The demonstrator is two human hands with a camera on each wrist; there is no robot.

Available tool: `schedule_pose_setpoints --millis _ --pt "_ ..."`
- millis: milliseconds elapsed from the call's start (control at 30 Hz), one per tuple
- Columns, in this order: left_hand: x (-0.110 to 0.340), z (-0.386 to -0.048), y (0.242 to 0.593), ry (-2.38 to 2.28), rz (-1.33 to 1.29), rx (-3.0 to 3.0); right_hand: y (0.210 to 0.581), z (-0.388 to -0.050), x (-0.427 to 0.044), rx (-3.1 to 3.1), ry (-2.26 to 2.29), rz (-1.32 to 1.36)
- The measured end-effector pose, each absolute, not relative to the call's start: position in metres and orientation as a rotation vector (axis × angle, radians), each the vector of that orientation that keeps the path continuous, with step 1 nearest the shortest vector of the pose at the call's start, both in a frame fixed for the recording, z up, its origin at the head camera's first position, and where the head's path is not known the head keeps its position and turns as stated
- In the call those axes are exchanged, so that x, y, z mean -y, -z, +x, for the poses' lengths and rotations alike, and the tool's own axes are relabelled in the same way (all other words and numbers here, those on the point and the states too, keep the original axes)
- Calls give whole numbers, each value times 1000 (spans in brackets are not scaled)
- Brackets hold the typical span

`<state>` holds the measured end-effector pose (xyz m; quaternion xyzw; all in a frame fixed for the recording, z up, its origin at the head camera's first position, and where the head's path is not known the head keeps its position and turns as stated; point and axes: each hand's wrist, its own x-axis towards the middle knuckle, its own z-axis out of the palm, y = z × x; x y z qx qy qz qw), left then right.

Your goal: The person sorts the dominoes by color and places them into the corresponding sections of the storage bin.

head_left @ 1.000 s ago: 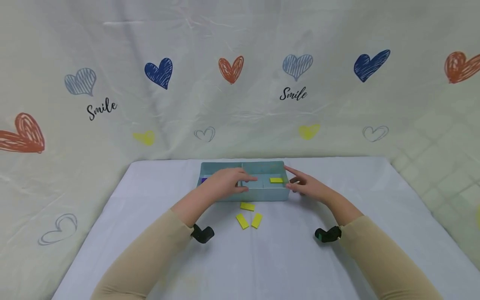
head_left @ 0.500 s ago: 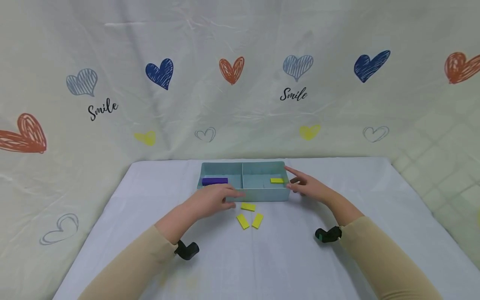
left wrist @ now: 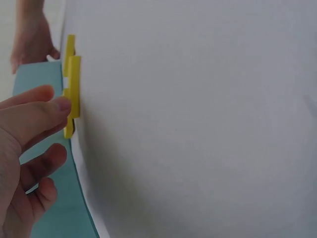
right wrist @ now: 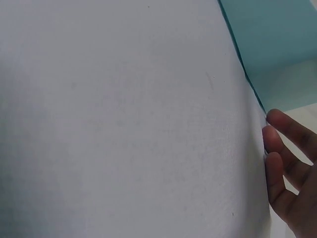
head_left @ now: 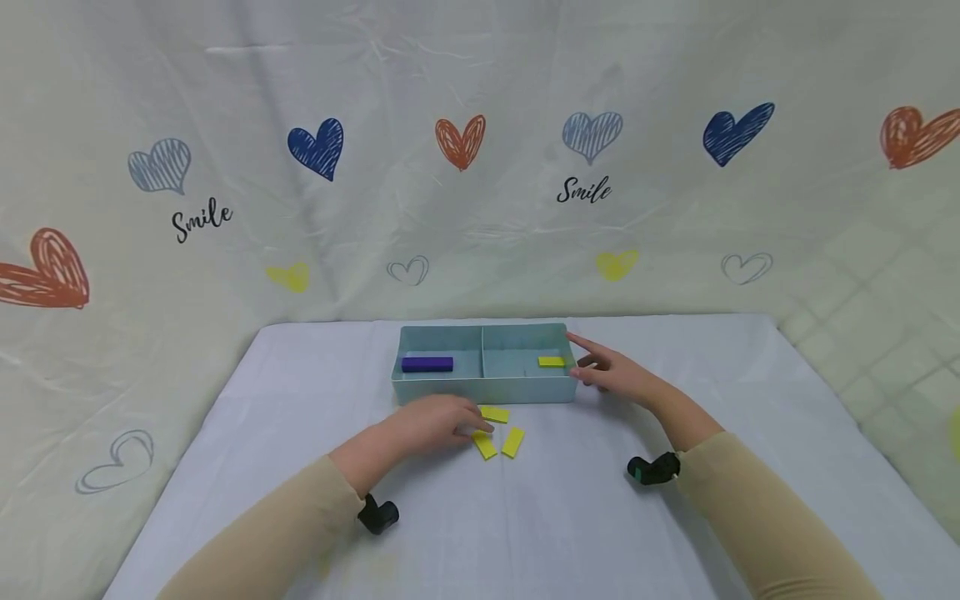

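Note:
My left hand (head_left: 431, 425) reaches over the white table at three flat yellow blocks lying in front of a teal box (head_left: 465, 390). Its thumb and forefinger are at the left yellow block (head_left: 486, 447); whether they touch it I cannot tell. Beside that one lie the right yellow block (head_left: 513, 442) and the rear yellow block (head_left: 497, 415), partly covered by the fingers. In the left wrist view the thumb tip overlaps a yellow block (left wrist: 75, 89). At the box's right end rests my right hand (head_left: 618, 373), forefinger stretched along the wall, holding nothing.
A divider (head_left: 482, 352) splits the box in two. A purple block (head_left: 427, 364) lies in the left compartment, and another yellow block (head_left: 551, 362) in the right one. Behind the table hangs a white backdrop (head_left: 510, 225) with printed hearts.
My left hand has come out from above the box, back to the left, then down to the yellow blocks on the table. The purple block is now uncovered. The right hand stays at the box.

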<state>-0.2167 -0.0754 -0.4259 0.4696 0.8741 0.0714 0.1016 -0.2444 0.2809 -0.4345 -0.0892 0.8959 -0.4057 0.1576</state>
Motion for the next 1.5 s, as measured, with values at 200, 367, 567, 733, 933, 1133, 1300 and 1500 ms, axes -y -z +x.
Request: schedule_pose_setpoints --millis 200,367,567,733,933,1133,1300,1500 --pt "72 -215 429 -206 1413 -2568 434 -245 -281 -2563 1163 -260" --pt "69 -215 429 -193 1394 -2569 434 -245 -281 -2561 1164 -264" --pt "69 -213 429 -174 1373 -2561 436 -245 -281 -2563 1166 -263" --pt "71 -211 429 -157 1406 -2553 437 -246 -282 -2559 1169 -260" --pt "74 -207 427 -137 1429 -2550 437 -246 -282 -2562 1162 -259" --pt "74 -205 426 -168 1403 -2546 437 -246 -282 -2566 1159 -264" --pt "77 -203 430 -215 1392 -2542 438 -247 -282 -2569 1157 -269" --pt "81 -202 431 -251 1375 -2555 436 -245 -281 -2562 1165 -259"
